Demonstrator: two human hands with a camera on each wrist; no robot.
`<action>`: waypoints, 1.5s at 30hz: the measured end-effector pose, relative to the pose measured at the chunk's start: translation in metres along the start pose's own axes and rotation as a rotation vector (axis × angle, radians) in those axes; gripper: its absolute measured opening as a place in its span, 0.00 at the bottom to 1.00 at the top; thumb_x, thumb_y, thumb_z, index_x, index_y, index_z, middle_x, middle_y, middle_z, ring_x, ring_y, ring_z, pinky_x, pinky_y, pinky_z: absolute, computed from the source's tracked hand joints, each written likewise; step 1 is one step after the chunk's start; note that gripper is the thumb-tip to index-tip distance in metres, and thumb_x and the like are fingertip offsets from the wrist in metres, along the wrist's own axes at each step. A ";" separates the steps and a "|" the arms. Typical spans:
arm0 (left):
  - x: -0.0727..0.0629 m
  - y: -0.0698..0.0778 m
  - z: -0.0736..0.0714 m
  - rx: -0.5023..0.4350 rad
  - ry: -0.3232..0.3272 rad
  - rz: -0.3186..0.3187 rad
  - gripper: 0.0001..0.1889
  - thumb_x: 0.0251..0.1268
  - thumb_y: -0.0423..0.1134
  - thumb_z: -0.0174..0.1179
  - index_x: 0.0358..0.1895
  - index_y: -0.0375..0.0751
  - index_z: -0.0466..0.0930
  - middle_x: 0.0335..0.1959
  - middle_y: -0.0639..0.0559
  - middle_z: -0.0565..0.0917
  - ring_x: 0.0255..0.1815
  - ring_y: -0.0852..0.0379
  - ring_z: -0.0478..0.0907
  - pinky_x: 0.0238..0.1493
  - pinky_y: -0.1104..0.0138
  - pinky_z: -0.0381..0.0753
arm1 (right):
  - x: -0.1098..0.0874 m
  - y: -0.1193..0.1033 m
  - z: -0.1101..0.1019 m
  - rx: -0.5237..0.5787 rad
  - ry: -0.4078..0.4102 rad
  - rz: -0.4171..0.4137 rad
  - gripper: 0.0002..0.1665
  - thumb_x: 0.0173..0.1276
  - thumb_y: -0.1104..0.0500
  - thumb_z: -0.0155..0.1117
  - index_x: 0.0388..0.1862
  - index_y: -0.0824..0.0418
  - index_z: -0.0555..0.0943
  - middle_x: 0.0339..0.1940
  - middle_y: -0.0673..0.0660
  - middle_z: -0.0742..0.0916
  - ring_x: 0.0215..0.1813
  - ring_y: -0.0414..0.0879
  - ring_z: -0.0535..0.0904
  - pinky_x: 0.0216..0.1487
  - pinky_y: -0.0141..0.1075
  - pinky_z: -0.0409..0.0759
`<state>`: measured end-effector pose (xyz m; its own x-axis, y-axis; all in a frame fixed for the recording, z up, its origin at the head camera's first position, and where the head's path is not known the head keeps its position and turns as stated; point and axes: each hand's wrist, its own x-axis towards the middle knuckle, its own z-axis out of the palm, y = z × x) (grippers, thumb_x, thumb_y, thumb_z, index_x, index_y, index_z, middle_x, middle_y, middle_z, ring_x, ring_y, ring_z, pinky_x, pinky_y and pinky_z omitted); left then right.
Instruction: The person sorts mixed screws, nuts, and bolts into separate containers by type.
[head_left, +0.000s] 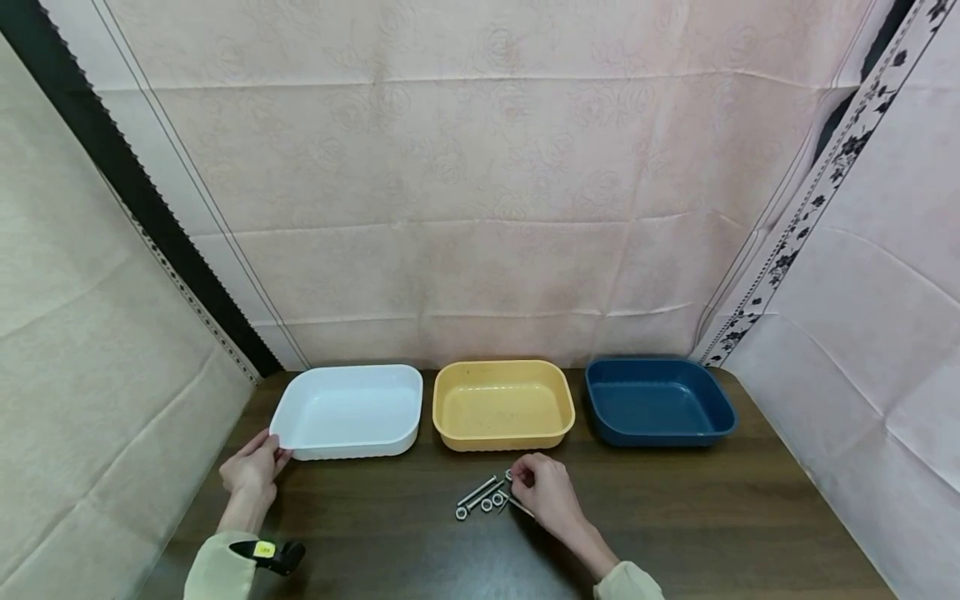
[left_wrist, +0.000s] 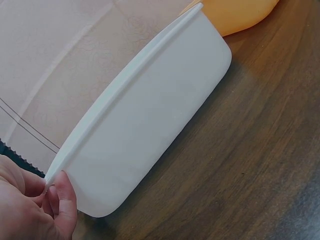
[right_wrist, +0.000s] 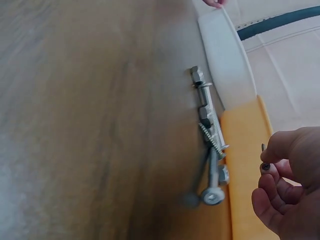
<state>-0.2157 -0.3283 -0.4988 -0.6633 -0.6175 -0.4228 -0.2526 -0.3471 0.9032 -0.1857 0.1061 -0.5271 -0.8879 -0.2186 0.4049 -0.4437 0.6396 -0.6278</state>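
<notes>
Pinch grip on small hardware. The right hand (head_left: 551,496), at the right end of a loose heap on the dark brown wood-grain table (head_left: 405,533), pinches a small metal screw (right_wrist: 266,166) between thumb and fingertips, its dark head exposed. Beside it lie silver metal bolts (head_left: 477,492) and silver metal nuts (head_left: 461,513). The left hand (head_left: 253,467) grasps the near left rim of the white rectangular plastic-looking tray (head_left: 345,451); the yellow rectangular tray (head_left: 504,445) and the blue rectangular tray (head_left: 660,400) stand to its right. Good technique probably calls for a light but firm pinch, since so short a shank could twist free; a straight lift, sparing the neighbouring pieces a nudge; and a gentle left-hand hold that steadies the rim without tipping it.
</notes>
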 end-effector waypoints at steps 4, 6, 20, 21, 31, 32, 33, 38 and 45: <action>-0.001 0.001 -0.001 0.002 -0.005 -0.001 0.25 0.72 0.33 0.58 0.71 0.37 0.70 0.54 0.46 0.74 0.30 0.66 0.83 0.41 0.70 0.85 | 0.005 -0.005 0.000 0.022 0.018 -0.021 0.12 0.51 0.74 0.70 0.26 0.58 0.83 0.24 0.45 0.81 0.28 0.36 0.75 0.28 0.30 0.78; -0.001 0.001 -0.001 0.001 -0.006 0.002 0.26 0.72 0.33 0.58 0.71 0.37 0.70 0.54 0.46 0.74 0.30 0.66 0.83 0.41 0.70 0.85 | 0.008 -0.008 0.000 0.033 0.031 -0.041 0.11 0.51 0.74 0.70 0.26 0.58 0.83 0.24 0.45 0.81 0.28 0.37 0.75 0.28 0.30 0.78; -0.001 0.000 0.001 0.013 0.010 0.004 0.25 0.73 0.34 0.57 0.71 0.38 0.70 0.57 0.45 0.74 0.30 0.66 0.83 0.42 0.71 0.85 | 0.029 -0.029 0.004 0.080 0.061 -0.149 0.11 0.52 0.74 0.71 0.27 0.60 0.83 0.25 0.48 0.82 0.28 0.39 0.77 0.28 0.30 0.79; -0.001 0.000 0.001 0.011 0.009 0.005 0.25 0.73 0.34 0.57 0.71 0.38 0.70 0.57 0.45 0.74 0.31 0.66 0.83 0.42 0.71 0.85 | 0.031 -0.032 0.004 0.082 0.055 -0.148 0.10 0.53 0.74 0.71 0.27 0.60 0.83 0.25 0.48 0.82 0.28 0.39 0.77 0.28 0.30 0.79; 0.000 -0.003 0.000 0.009 0.012 0.041 0.25 0.72 0.32 0.58 0.70 0.35 0.71 0.43 0.52 0.78 0.29 0.66 0.82 0.41 0.71 0.85 | 0.052 -0.051 0.016 0.096 0.023 -0.184 0.07 0.56 0.72 0.71 0.29 0.62 0.84 0.26 0.49 0.83 0.29 0.39 0.78 0.29 0.29 0.80; 0.000 -0.004 0.000 0.007 0.015 0.046 0.25 0.71 0.31 0.58 0.70 0.35 0.71 0.40 0.53 0.78 0.29 0.67 0.82 0.41 0.71 0.85 | 0.054 -0.053 0.017 0.094 0.021 -0.187 0.07 0.56 0.72 0.71 0.29 0.62 0.84 0.27 0.49 0.83 0.29 0.39 0.78 0.30 0.29 0.80; 0.000 -0.004 0.000 0.007 0.013 0.054 0.25 0.71 0.31 0.58 0.70 0.34 0.71 0.39 0.54 0.78 0.29 0.67 0.82 0.41 0.71 0.85 | 0.056 -0.055 0.019 0.094 0.019 -0.190 0.07 0.56 0.72 0.71 0.29 0.62 0.84 0.26 0.49 0.83 0.29 0.40 0.78 0.29 0.29 0.80; -0.001 -0.004 0.000 0.015 0.013 0.060 0.25 0.71 0.31 0.57 0.70 0.35 0.71 0.48 0.47 0.77 0.30 0.67 0.82 0.42 0.71 0.84 | 0.064 -0.062 0.025 0.100 0.003 -0.185 0.06 0.56 0.72 0.70 0.29 0.62 0.84 0.26 0.50 0.83 0.30 0.43 0.79 0.30 0.31 0.79; 0.000 -0.005 0.000 0.002 0.017 0.056 0.25 0.71 0.31 0.58 0.70 0.34 0.71 0.45 0.48 0.79 0.28 0.67 0.82 0.41 0.71 0.85 | 0.075 -0.071 0.033 0.122 -0.022 -0.182 0.06 0.57 0.72 0.70 0.30 0.63 0.84 0.27 0.52 0.84 0.31 0.43 0.79 0.31 0.30 0.80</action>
<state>-0.2144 -0.3271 -0.5035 -0.6641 -0.6478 -0.3732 -0.2168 -0.3109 0.9254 -0.2249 0.0200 -0.4739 -0.7938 -0.3394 0.5047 -0.6070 0.4945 -0.6221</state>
